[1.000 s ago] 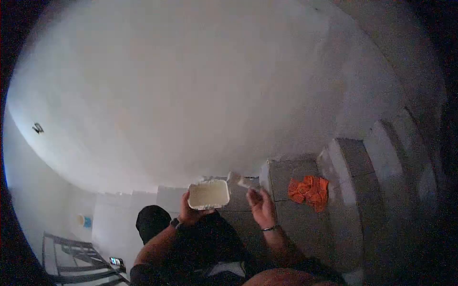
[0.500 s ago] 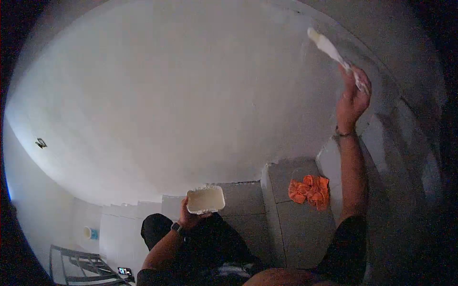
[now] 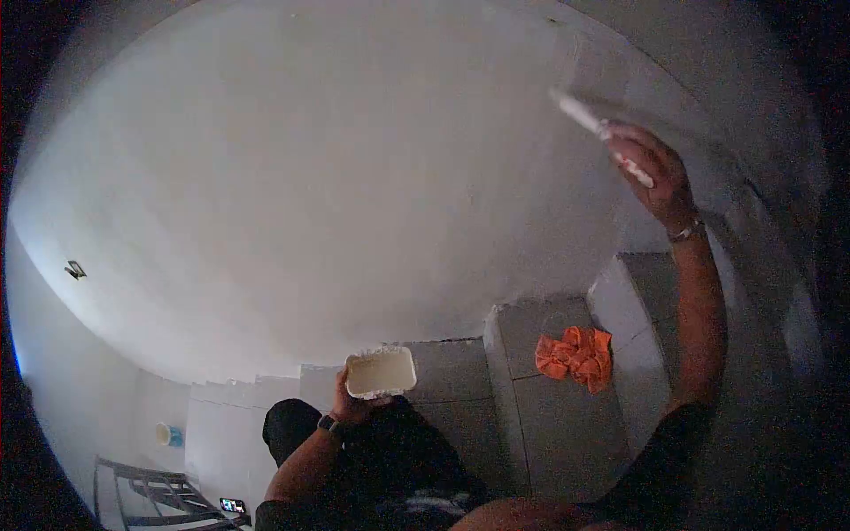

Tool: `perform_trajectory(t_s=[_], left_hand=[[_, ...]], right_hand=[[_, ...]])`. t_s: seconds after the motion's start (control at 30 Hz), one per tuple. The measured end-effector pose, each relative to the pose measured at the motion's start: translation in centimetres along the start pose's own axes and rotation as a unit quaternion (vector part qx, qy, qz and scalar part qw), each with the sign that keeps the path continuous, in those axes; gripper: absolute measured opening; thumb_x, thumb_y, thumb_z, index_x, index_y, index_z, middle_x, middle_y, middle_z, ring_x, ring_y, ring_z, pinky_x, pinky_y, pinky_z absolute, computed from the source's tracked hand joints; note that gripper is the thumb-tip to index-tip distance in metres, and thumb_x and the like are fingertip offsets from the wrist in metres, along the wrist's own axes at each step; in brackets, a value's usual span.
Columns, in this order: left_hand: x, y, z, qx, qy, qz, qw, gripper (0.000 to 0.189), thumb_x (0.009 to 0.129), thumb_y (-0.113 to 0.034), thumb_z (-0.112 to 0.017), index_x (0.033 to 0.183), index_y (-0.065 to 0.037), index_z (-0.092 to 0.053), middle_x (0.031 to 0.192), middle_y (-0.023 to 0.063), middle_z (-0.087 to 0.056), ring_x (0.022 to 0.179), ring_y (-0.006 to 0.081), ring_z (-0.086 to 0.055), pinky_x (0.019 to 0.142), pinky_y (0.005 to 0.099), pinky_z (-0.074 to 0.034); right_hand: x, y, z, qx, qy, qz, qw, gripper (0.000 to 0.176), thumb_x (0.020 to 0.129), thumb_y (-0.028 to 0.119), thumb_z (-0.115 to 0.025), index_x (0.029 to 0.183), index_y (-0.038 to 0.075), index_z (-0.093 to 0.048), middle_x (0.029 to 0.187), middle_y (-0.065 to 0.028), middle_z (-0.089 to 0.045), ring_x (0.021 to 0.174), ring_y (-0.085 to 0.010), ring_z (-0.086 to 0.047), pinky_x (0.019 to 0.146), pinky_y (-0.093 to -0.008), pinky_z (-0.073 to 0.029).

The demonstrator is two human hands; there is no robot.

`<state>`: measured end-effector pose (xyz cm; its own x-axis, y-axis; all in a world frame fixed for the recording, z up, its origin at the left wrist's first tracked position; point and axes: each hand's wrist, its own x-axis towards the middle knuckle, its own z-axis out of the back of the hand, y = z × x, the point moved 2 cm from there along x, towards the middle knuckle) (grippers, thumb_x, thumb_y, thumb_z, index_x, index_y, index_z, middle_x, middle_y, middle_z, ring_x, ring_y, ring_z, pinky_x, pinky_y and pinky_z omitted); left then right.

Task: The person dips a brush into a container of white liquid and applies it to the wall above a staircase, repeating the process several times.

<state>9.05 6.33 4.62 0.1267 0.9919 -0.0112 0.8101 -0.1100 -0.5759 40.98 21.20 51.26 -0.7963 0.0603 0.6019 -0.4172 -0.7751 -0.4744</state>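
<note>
My right hand (image 3: 645,164) is raised at the upper right, its fingers wrapped round a white-coated paintbrush (image 3: 580,113). The brush end points up and left, close to the pale wall (image 3: 336,177), and is slightly smeared by motion. A bit of the white handle shows below my fingers. Low in the middle, my left hand (image 3: 351,405) grips a rectangular white tub (image 3: 381,373) by its left side. Pale paint lies inside the tub, and its rim is spattered. The tub is over my dark-clothed leg.
A crumpled orange cloth (image 3: 575,357) lies on a grey tiled step (image 3: 562,425) to the right. More steps run along the wall's foot. At the lower left are a dark metal railing (image 3: 159,491), a lit phone (image 3: 232,505) and a white-and-blue bucket (image 3: 168,434).
My right hand has come down, with the paintbrush tip shifting left and lower along the wall. My right forearm has swung to the right. My left hand and the tub have stayed put.
</note>
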Motion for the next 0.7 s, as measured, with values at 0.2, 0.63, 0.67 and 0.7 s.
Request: perform_trajectory(t_s=[0.2,0.63,0.67,0.7], left_hand=[[0.1,-0.1,0.6,-0.039,-0.017,0.032,0.999,0.066,0.078,-0.057,-0.032,0.125,-0.011,-0.032,0.125,0.0119,-0.038,0.112,0.0324,-0.04,0.086,0.0509,-0.036],[-0.1,-0.6,-0.5,-0.051,-0.045,0.049,0.996,0.069,0.077,-0.059,-0.035,0.125,-0.01,-0.031,0.122,0.0133,-0.04,0.11,0.0319,-0.042,0.08,0.0482,-0.042],[-0.2,-0.7,-0.6,-0.043,-0.038,0.049,0.997,0.069,0.077,-0.059,-0.035,0.125,-0.01,-0.032,0.122,0.0133,-0.04,0.109,0.0318,-0.042,0.08,0.048,-0.042],[-0.2,-0.9,-0.7,-0.033,-0.03,0.046,0.998,0.069,0.076,-0.059,-0.035,0.125,-0.01,-0.032,0.122,0.0133,-0.04,0.109,0.0316,-0.043,0.079,0.0478,-0.043]], right_hand=[[3.4,-2.7,1.3,-0.146,-0.062,-0.03,0.987,0.018,0.077,0.004,-0.056,0.094,0.007,-0.056,0.103,-0.0079,-0.056,0.095,-0.0234,-0.055,0.079,-0.0322,-0.046],[3.0,-3.1,1.7,-0.088,-0.061,-0.071,0.992,0.019,0.078,0.01,-0.056,0.097,0.008,-0.056,0.103,-0.0043,-0.056,0.096,-0.0221,-0.054,0.081,-0.0334,-0.046],[3.4,-3.5,1.2,-0.106,-0.048,-0.056,0.992,0.02,0.078,0.01,-0.056,0.098,0.008,-0.056,0.103,-0.004,-0.056,0.096,-0.022,-0.055,0.081,-0.0334,-0.045],[3.5,-3.6,0.9,-0.126,-0.036,-0.04,0.991,0.02,0.079,0.011,-0.056,0.099,0.009,-0.056,0.103,-0.0038,-0.056,0.096,-0.0219,-0.055,0.082,-0.0334,-0.045]])
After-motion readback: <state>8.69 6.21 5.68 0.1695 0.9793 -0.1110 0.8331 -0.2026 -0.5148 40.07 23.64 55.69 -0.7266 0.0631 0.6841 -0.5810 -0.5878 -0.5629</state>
